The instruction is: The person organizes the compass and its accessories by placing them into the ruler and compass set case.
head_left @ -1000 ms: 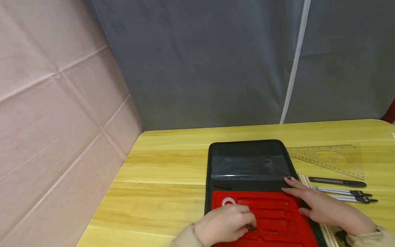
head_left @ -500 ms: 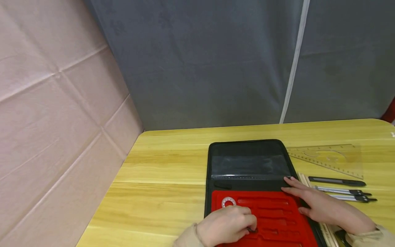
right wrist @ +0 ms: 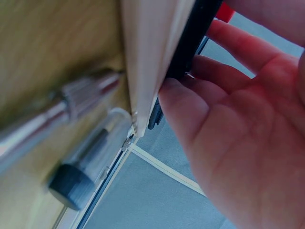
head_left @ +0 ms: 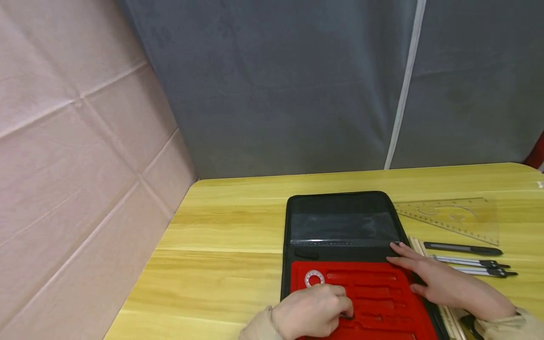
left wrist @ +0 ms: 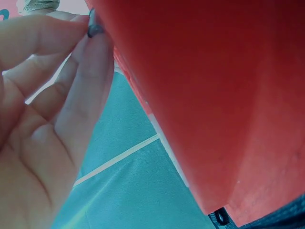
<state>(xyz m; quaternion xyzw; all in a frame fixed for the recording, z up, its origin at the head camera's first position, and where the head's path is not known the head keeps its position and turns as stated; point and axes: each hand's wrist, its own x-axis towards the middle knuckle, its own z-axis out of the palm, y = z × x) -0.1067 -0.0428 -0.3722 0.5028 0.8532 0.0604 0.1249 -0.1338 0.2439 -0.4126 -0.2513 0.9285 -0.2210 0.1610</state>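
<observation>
Wood-grain bench (head_left: 204,269), black case (head_left: 352,253) laid open. Small dark part (left wrist: 95,27) pinched at red tray (head_left: 378,302) by left hand (head_left: 314,309); fingertip grip likely forced by size. Case's right edge probably steadied by right hand (head_left: 446,283), fingers spread.

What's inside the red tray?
In the red tray sits a white ring, with long grooves beside it. The left hand pinches a small dark piece there; anything beneath that hand is covered, so I can't tell.
</observation>
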